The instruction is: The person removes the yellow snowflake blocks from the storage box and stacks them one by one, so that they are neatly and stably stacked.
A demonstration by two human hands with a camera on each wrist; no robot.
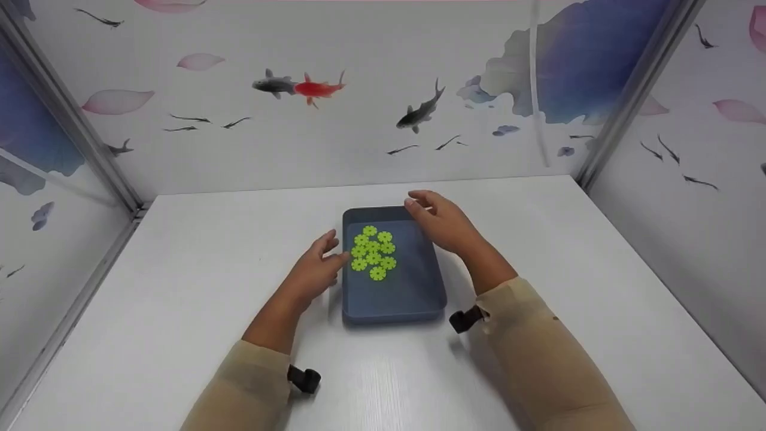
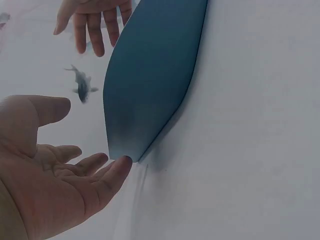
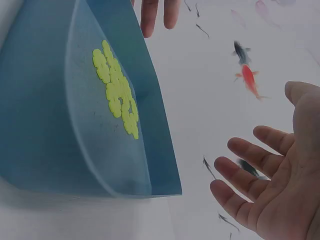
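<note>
A blue-grey rectangular tray (image 1: 413, 293) sits on the white table, holding several flat yellow-green notched discs (image 1: 373, 258) grouped toward its left side. Beside the tray's left wall is my left hand (image 1: 314, 269), fingers loosely bent and nothing in its grasp; in the left wrist view its fingertips come close to the tray (image 2: 150, 85). My right hand (image 1: 446, 221) is at the tray's far right corner, thumb and fingers overlapping the rim in the head view. The right wrist view shows that hand (image 3: 270, 175) with spread, relaxed fingers, apart from the tray wall (image 3: 35, 125).
White panels (image 1: 359, 143) printed with fish and petals enclose the table (image 1: 209, 269) at the back and both sides, joined by metal corner posts (image 1: 640, 90). A black wrist strap piece (image 1: 305, 380) juts from the left sleeve, and another (image 1: 465, 320) from the right.
</note>
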